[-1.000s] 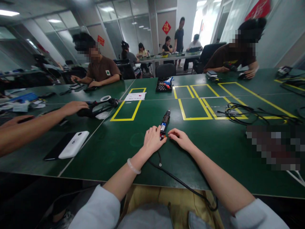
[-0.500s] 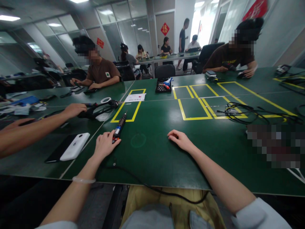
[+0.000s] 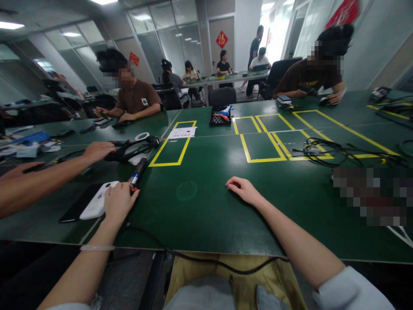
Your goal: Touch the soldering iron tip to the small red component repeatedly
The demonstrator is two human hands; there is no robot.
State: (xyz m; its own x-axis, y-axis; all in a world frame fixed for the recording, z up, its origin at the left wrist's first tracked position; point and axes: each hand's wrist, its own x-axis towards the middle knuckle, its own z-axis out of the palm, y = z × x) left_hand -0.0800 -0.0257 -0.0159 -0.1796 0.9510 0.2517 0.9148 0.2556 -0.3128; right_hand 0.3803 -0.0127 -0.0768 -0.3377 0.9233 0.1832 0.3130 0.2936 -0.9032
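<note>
My left hand (image 3: 118, 199) is closed around the rear part of a corded electric screwdriver (image 3: 138, 172), which has a dark body and a blue-and-white label. The screwdriver points away from me, and its tip cannot be made out against the dark things behind it. A black cable (image 3: 151, 236) runs from beneath this hand over the table edge and across my lap. Just left of the hand lies a white flat device (image 3: 97, 202), partly over a black flat one (image 3: 75, 204). My right hand (image 3: 243, 189) rests on the green table, fingers loosely curled, thumb apart, holding nothing.
At left, another person's arm and hand (image 3: 100, 150) are beside black cables and a white tape roll (image 3: 142, 136). Yellow tape outlines (image 3: 166, 164) mark the table. A black tray (image 3: 220, 117) with tools stands farther back. Coiled cables (image 3: 322, 148) lie at right.
My left hand has moved left with the screwdriver, away from the yellow outline and up to the white device. My right hand stays where it was.
</note>
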